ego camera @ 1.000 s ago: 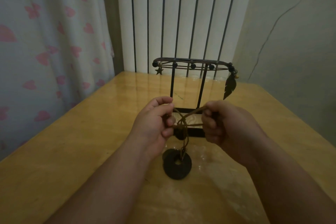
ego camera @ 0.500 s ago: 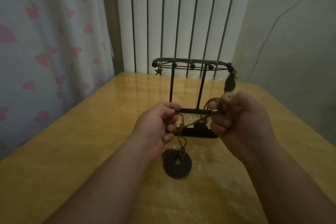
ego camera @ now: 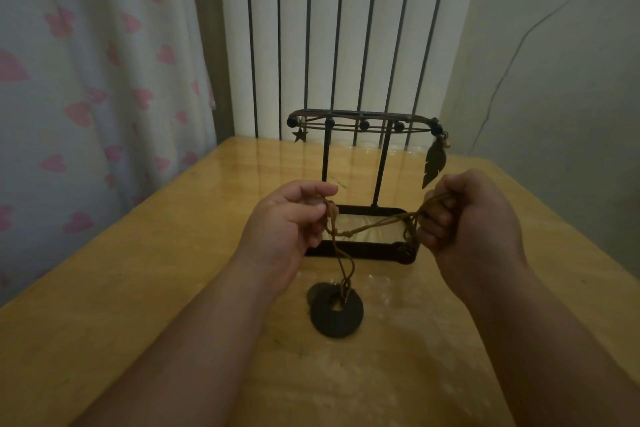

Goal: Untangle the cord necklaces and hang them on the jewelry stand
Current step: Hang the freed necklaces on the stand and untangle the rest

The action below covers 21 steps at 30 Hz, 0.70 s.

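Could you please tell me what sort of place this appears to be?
Most likely a room in a home: a glossy wooden table sits in a corner beside a curtain printed with pink hearts and a white ribbed radiator, with a small jewelry stand on it.

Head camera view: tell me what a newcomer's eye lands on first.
The left hand and right hand, mid-frame, grip a knotted brown cord stretched between them. From it dark ring pendants hang down to the table, nearer the camera. Behind the hands, the black jewelry stand carries a beaded necklace with a feather pendant at its right end.
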Motion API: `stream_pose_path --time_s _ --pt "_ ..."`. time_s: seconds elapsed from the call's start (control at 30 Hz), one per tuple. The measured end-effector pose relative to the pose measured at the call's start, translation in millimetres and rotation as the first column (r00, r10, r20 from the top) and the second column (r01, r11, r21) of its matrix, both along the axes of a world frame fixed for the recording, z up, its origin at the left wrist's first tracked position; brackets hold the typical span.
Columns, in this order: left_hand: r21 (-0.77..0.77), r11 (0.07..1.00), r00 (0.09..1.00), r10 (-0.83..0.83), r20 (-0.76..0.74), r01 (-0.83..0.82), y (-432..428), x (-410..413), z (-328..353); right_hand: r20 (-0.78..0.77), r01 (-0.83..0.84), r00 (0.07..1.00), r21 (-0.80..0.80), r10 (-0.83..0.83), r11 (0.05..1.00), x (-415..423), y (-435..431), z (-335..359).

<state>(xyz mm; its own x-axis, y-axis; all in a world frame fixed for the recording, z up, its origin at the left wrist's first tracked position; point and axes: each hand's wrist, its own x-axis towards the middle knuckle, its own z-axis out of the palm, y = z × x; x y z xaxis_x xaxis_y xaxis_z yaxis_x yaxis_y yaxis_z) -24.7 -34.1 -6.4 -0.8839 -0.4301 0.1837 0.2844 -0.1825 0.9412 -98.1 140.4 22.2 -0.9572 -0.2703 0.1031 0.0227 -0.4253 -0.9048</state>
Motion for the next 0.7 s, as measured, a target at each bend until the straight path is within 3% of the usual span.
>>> stream_pose_path --time_s 0.33,0.5,0.7 --pt "0.089 0.996 1.0 -0.009 -0.007 0.009 4.1 2.7 3.6 -0.027 -0.038 0.999 -0.03 0.037 0.999 -0.7 -0.5 -0.5" --pt "-0.176 0.984 0.994 0.019 0.106 0.0 4.7 3.4 1.3 -0.018 -0.1 0.995 -0.167 0.098 0.981 2.2 0.5 2.2" --pt "-0.502 0.863 0.974 0.068 0.214 0.05 11.7 5.0 0.4 -0.018 -0.113 0.994 -0.147 0.112 0.983 5.0 -0.5 -0.2"
